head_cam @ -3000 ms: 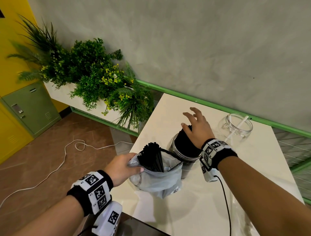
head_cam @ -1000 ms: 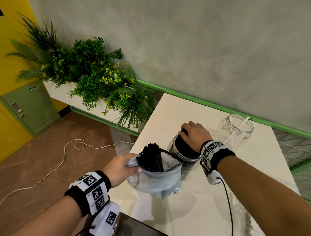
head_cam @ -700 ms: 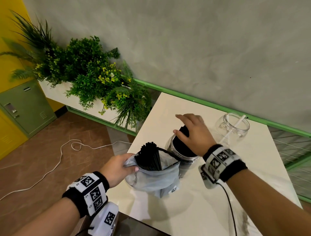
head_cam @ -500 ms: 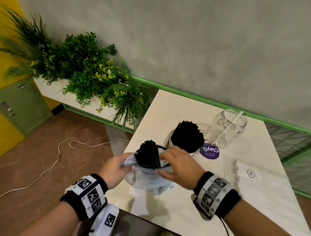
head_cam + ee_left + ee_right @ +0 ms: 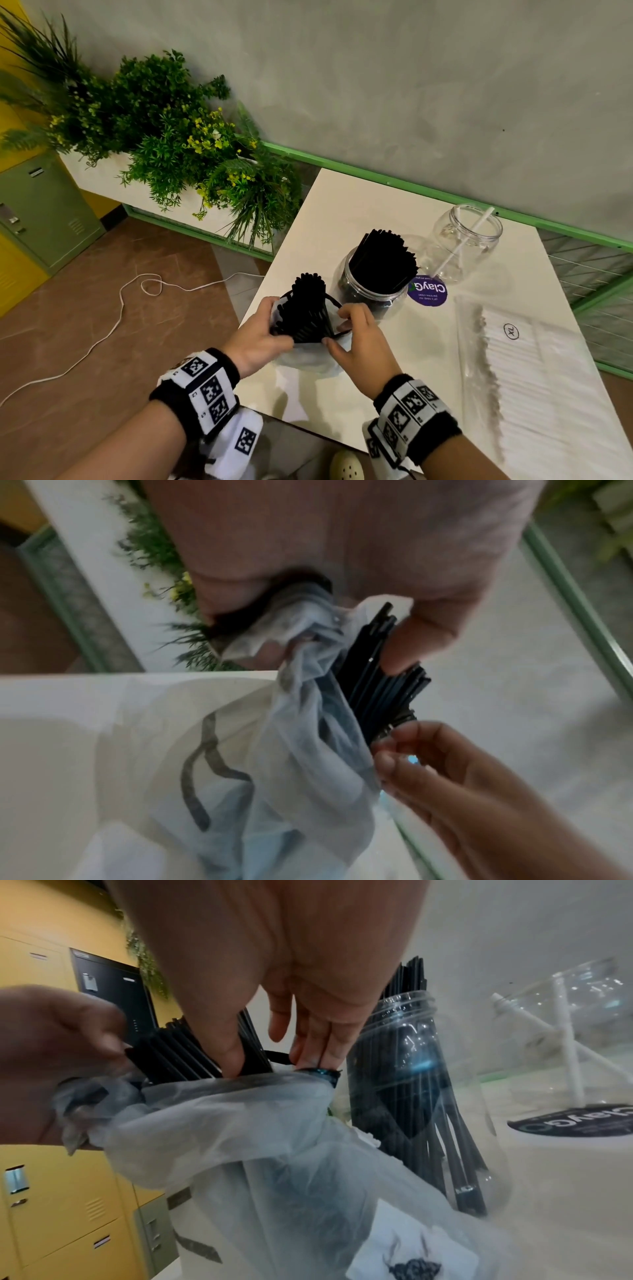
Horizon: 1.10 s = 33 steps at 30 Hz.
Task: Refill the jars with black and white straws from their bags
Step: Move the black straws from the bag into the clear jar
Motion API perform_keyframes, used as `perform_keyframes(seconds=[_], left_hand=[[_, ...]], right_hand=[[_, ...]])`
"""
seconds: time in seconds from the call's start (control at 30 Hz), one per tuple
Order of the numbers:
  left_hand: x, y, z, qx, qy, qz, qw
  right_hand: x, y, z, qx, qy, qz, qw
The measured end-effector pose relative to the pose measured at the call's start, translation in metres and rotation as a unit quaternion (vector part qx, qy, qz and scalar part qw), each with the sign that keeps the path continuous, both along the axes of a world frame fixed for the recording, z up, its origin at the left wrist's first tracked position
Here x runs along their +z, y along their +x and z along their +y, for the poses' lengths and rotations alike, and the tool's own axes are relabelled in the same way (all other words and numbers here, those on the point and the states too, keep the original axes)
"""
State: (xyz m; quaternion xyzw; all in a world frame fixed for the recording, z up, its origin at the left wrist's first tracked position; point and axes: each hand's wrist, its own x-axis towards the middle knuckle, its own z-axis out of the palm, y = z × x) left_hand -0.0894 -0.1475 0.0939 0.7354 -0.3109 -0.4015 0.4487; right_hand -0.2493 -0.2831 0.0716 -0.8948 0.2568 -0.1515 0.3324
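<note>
A thin translucent bag (image 5: 308,356) of black straws (image 5: 308,308) stands at the table's near left edge. My left hand (image 5: 277,329) grips its bunched rim, thumb against the straws (image 5: 377,683). My right hand (image 5: 337,325) is at the bag's right side. Its thumb is pushed in among the straws (image 5: 171,1053) and its fingers (image 5: 315,1047) are behind them at the rim, pinching a bunch. Just behind stands a clear jar (image 5: 370,291) packed with black straws. A second clear jar (image 5: 466,236) farther right holds white straws. A flat bag of white straws (image 5: 534,377) lies on the right.
A round purple sticker (image 5: 428,291) lies between the jars. The white table (image 5: 342,212) ends just left of the bag, with a planter of green plants (image 5: 171,137) beyond it. A white cable (image 5: 120,308) lies on the floor. A grey wall runs behind the table.
My right hand lifted off the straws in the jar and came back to the bag, where it now pinches black straws. My left hand kept its hold on the bag.
</note>
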Motion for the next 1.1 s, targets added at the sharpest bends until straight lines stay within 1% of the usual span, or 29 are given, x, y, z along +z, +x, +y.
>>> perform_keyframes(seconds=[0.07, 0.1, 0.17, 0.3, 0.4, 0.43, 0.53, 0.63, 0.7, 0.77, 0.87, 0.93, 1.1], left_hand=[[-0.004, 0.002, 0.002, -0.053, 0.034, -0.096, 0.993], [-0.006, 0.004, 0.002, -0.064, 0.045, -0.132, 0.988], [-0.010, 0.005, 0.000, -0.058, 0.054, -0.175, 0.981], [-0.014, 0.004, -0.003, -0.058, 0.065, -0.217, 0.972], [-0.015, 0.004, -0.002, -0.051, 0.027, -0.192, 0.980], [-0.015, 0.005, -0.001, -0.046, 0.014, -0.177, 0.983], [-0.015, 0.007, 0.003, -0.028, -0.008, -0.153, 0.988], [-0.014, 0.006, 0.004, -0.007, -0.039, -0.126, 0.991], [-0.012, 0.007, 0.005, 0.003, -0.052, -0.122, 0.991], [-0.010, 0.009, 0.004, 0.005, -0.058, -0.129, 0.990], [-0.005, 0.010, 0.005, 0.006, -0.061, -0.148, 0.987], [-0.002, 0.009, 0.005, 0.006, -0.061, -0.158, 0.986], [0.005, 0.006, 0.002, 0.015, -0.064, -0.178, 0.982]], right_hand=[[-0.001, 0.001, 0.000, -0.009, 0.023, 0.007, 1.000], [-0.003, 0.001, 0.000, -0.004, 0.025, 0.019, 1.000], [-0.007, 0.003, 0.000, 0.007, 0.016, 0.045, 0.999], [-0.006, 0.010, -0.001, 0.015, 0.017, 0.089, 0.996], [0.001, 0.018, -0.006, 0.022, 0.026, 0.108, 0.994], [0.003, 0.020, -0.008, 0.024, 0.025, 0.097, 0.995], [0.000, 0.021, -0.014, 0.019, 0.028, 0.028, 0.999], [-0.002, 0.022, -0.015, 0.026, 0.057, -0.014, 0.998], [-0.002, 0.023, -0.015, 0.026, 0.068, -0.038, 0.997], [0.005, 0.024, -0.014, 0.016, 0.103, -0.049, 0.993], [0.014, 0.024, -0.016, -0.010, 0.207, -0.108, 0.972], [0.024, 0.026, -0.017, -0.025, 0.249, -0.154, 0.956], [0.072, 0.029, -0.024, -0.063, 0.242, -0.250, 0.935]])
